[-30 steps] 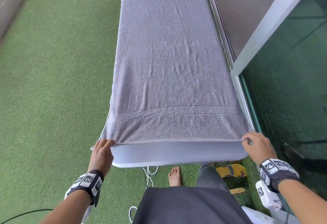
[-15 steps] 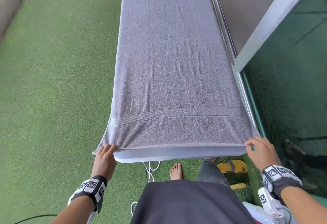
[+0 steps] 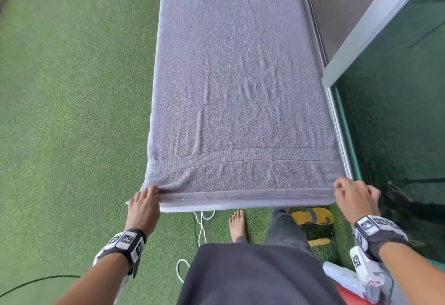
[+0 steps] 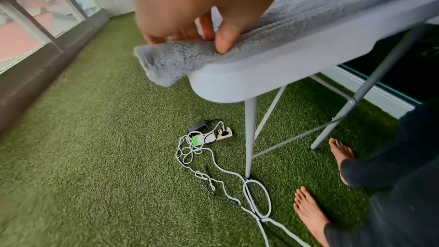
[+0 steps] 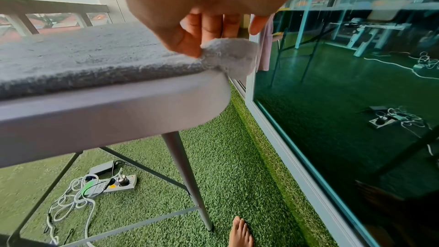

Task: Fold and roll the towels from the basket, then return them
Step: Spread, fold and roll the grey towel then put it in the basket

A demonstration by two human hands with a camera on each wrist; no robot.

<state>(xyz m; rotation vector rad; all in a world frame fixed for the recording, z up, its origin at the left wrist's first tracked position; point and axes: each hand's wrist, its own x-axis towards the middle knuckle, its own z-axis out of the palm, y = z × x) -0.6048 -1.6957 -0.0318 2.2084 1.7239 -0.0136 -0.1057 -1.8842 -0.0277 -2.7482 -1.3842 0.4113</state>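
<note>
Now both hands pinch the grey towel's near corners on the table.

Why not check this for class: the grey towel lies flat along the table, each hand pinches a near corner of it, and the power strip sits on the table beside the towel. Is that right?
Not quite. The power strip lies on the green turf under the table, as the left wrist view shows. The rest holds: the left hand and right hand each pinch a near corner of the grey towel.
</note>
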